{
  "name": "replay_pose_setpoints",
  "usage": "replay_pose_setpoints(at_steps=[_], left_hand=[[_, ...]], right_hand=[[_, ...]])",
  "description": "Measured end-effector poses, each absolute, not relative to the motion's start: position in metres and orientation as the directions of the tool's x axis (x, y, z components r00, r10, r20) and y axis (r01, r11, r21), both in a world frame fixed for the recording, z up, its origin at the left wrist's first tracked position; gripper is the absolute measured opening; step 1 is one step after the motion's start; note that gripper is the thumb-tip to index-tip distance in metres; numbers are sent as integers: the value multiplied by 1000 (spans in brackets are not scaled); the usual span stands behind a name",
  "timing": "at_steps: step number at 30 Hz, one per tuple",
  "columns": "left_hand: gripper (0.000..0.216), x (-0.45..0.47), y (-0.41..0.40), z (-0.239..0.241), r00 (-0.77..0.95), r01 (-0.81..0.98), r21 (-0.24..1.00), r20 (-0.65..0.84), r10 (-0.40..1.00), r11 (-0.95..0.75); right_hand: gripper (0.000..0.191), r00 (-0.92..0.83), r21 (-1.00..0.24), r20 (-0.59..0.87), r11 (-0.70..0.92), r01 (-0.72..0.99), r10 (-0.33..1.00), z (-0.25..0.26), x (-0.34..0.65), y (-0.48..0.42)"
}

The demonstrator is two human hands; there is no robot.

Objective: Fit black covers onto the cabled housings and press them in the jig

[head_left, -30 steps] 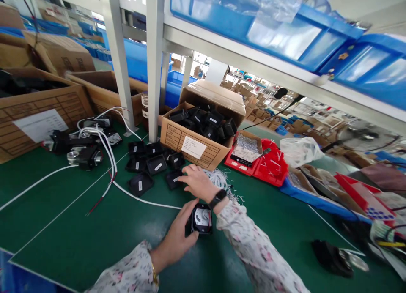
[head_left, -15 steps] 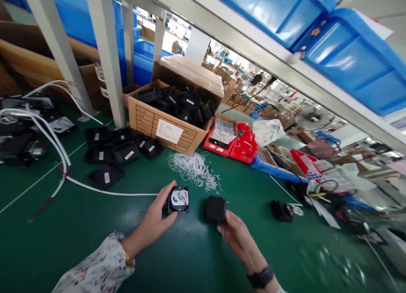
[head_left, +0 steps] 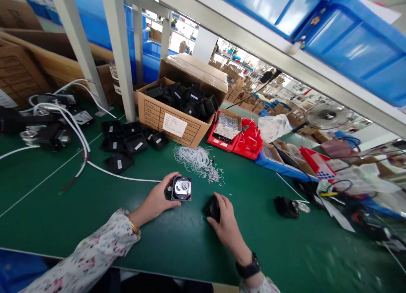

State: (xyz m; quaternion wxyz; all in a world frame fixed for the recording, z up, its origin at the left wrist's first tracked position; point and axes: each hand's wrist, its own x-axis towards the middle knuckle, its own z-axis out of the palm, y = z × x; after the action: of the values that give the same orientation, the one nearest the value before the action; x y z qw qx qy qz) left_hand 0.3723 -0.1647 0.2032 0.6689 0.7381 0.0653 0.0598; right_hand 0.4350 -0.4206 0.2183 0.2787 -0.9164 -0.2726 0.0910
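Observation:
My left hand [head_left: 161, 196] grips a square black housing [head_left: 182, 188] by its left side, fingers above and thumb below. Its open face shows a silvery metal part and thin red wires. A white cable [head_left: 127, 177] runs left from it across the mat. In my right hand [head_left: 226, 221] is a black plastic cover [head_left: 213, 208], tilted on edge and held apart from the housing, a short way to its right. Beyond both hands lie a tangle of thin clear tubing [head_left: 192, 157] and a scatter of small pins [head_left: 212, 173].
Several black covers [head_left: 135, 143] lie at the left, near a cardboard box [head_left: 177, 123] of similar ones. Red trays [head_left: 249, 138] and a blue tray [head_left: 269, 162] stand behind. A white post [head_left: 119, 52] rises from the green table [head_left: 177, 246]. Wired units [head_left: 50, 134] sit far left.
My right hand has turned the black cover from its flat outer face to its edge, with my fingers now over its top. My left hand still holds the housing, tilted slightly differently. The view has shifted.

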Motion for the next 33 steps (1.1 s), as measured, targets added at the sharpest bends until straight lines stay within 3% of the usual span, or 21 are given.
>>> replay_pose_setpoints(at_steps=[3,6,9,12,15,18,21,23,26,30,33], left_hand=[[84,373,-165,197,984,-27,997,40,171,-77],[85,374,-165,191,983,-82,995,90,162,-55],[96,374,-165,188,976,-133,989,142,165,-63],[103,373,-164,193,973,-156,985,166,161,-74],[92,371,-161,206,974,-179,965,202,107,-190],[76,370,-159,217,971,-207,918,235,45,-338],[71,372,-157,224,973,-197,910,228,43,-364],[61,376,-153,227,984,-162,930,178,19,-329],[42,386,-143,235,997,-75,947,75,-14,-314],[41,390,-126,244,993,-20,888,-37,-115,-459],[43,372,-119,241,984,-31,920,-40,-173,-391]], right_hand=[[71,725,-686,114,-475,552,679,247,438,-388],[70,542,-641,222,-298,708,810,275,444,-345],[74,404,-547,180,-249,799,897,284,454,-312],[85,414,-570,106,-286,770,904,276,461,-307],[78,655,-744,101,-380,549,749,259,456,-322],[64,826,-938,-167,-346,36,538,241,439,-332],[57,738,-908,-401,-127,-400,543,230,422,-326],[53,732,-859,-431,7,-511,527,226,417,-318],[52,778,-883,-403,18,-469,483,227,418,-309],[49,826,-974,-223,-154,-166,518,231,417,-307],[50,829,-958,-125,-285,43,545,231,405,-306]])
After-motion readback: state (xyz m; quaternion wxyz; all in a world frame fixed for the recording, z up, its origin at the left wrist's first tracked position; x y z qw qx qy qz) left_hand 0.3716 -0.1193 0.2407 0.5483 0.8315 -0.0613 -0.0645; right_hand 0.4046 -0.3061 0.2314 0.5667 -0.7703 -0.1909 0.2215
